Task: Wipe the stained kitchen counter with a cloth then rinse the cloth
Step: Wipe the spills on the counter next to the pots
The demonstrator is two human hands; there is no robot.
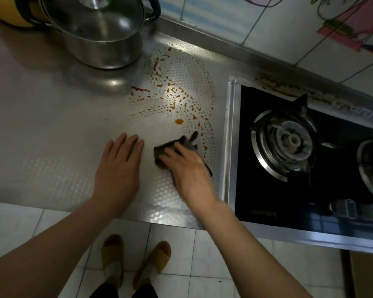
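The embossed steel counter (pixel 41 130) carries orange-brown sauce stains (pixel 177 100), smeared in arcs between the pot and the stove. My right hand (pixel 187 166) presses a dark cloth (pixel 170 147) flat on the counter at the near edge of the stains, just left of the stove frame. The cloth sticks out beyond my fingers; part of it is hidden under my palm. My left hand (pixel 119 166) rests flat on the counter to the left of the cloth, fingers extended and holding nothing.
A steel pot with a glass lid (pixel 95 29) stands at the back left of the stains. A black gas stove (pixel 299 147) with two burners is set into the counter at the right. Tiled wall behind; counter front edge runs just below my wrists.
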